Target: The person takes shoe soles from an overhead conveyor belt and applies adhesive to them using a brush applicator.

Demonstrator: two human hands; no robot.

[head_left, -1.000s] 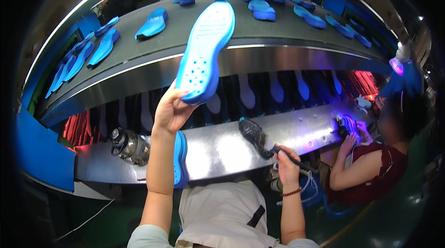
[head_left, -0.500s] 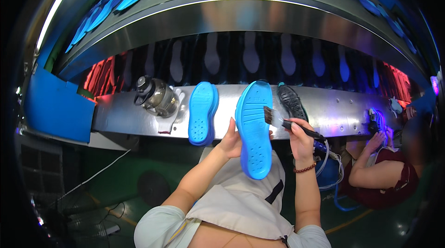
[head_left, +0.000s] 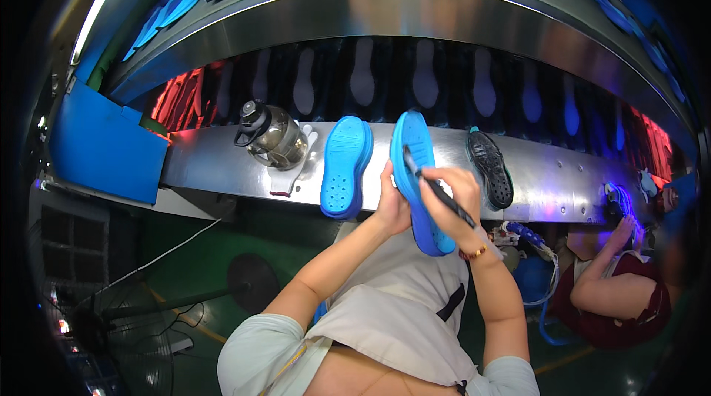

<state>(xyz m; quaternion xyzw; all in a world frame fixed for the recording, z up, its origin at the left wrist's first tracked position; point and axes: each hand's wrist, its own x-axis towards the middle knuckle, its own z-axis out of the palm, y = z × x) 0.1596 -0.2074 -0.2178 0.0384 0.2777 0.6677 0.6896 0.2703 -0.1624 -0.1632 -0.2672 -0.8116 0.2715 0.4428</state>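
A blue shoe sole [head_left: 419, 138] is held tilted above the front edge of the metal bench, its grooved and holed face toward me. My left hand [head_left: 392, 207] grips its left edge, fingers behind it. My right hand [head_left: 453, 196] is closed around the black handle of a brush [head_left: 459, 211]. The brush head meets the upper left part of the sole's face, and its bristles are seen edge-on. Left of my hands, a stack of blue soles [head_left: 346, 162] lies on the bench. A black sole [head_left: 489, 168] lies to the right of my right hand.
A dark jug-like bottle [head_left: 280, 140] stands left on the metal bench [head_left: 207, 166], with a white glove [head_left: 290, 180] beside it. Behind, a conveyor [head_left: 385, 14] carries blue soles. A co-worker's arm [head_left: 607, 277] is at the right. A floor fan stands lower left.
My right hand has moved left over the sole, bringing the brush to its left side. The sole has turned and tilted, showing its right side less. The whole view has shifted slightly.
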